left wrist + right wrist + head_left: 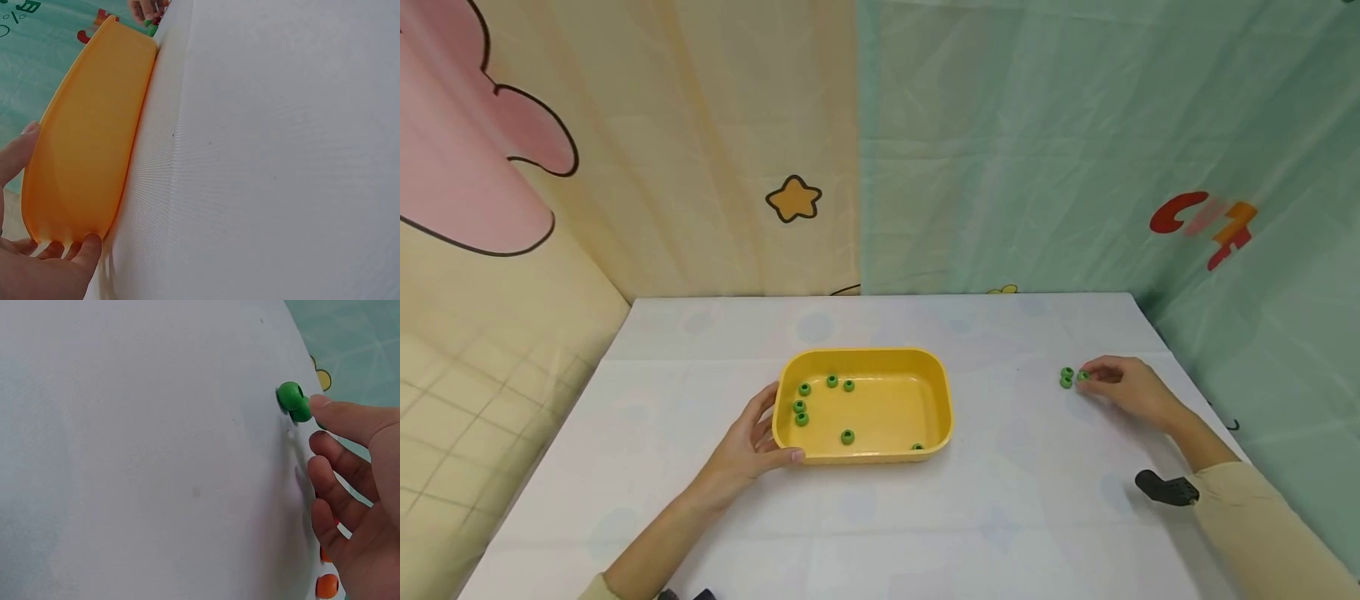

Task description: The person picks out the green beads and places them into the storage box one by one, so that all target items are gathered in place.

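Note:
A shallow yellow tray [887,355] with rounded corners rests on the white-covered table, several green beads [847,437] scattered inside it. My left hand [747,450] grips the tray's left end, thumb along the near corner and fingers against the outer wall, which the left wrist view shows from outside. Over at the right, my right hand [1131,390] pinches a small green bead [1083,377] between thumb and index finger. Two more green beads [1066,382] lie right beside those fingertips. In the right wrist view, the thumb covers most of the pinched bead.
Orange beads [327,585] lie beyond the right hand's heel in the right wrist view, partly behind the hand. The white tabletop [1000,517] spreads between tray and right hand. Printed curtains [1000,150] hang along the table's back and sides. A black wrist piece [1167,488] sticks out from the right sleeve.

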Demonstrator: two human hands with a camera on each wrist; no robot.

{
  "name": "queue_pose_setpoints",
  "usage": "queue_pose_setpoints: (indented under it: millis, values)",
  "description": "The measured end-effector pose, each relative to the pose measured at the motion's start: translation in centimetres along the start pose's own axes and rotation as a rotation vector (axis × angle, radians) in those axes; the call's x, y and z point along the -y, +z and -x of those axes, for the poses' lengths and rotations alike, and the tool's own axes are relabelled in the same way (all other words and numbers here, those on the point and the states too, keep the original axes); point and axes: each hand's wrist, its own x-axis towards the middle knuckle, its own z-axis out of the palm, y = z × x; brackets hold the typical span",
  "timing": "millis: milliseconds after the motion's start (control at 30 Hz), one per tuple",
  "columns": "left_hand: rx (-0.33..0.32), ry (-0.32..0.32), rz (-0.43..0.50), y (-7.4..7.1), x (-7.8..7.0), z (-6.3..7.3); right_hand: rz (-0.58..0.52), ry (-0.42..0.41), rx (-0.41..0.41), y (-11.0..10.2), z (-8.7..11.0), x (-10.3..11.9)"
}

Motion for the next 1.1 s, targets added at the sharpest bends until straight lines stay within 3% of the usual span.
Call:
queue_pose_setpoints:
  millis: [433,1100]
  values:
    - [0.003,0.005,0.000,0.1,0.0,-0.1,-0.033,-0.039,0.028,-0.4,-1.1,2.9]
    - [-0.004,-0.001,-0.004,0.2,-0.3,0.1,-0.054,-0.098,0.086,1.4,-4.5,7.5]
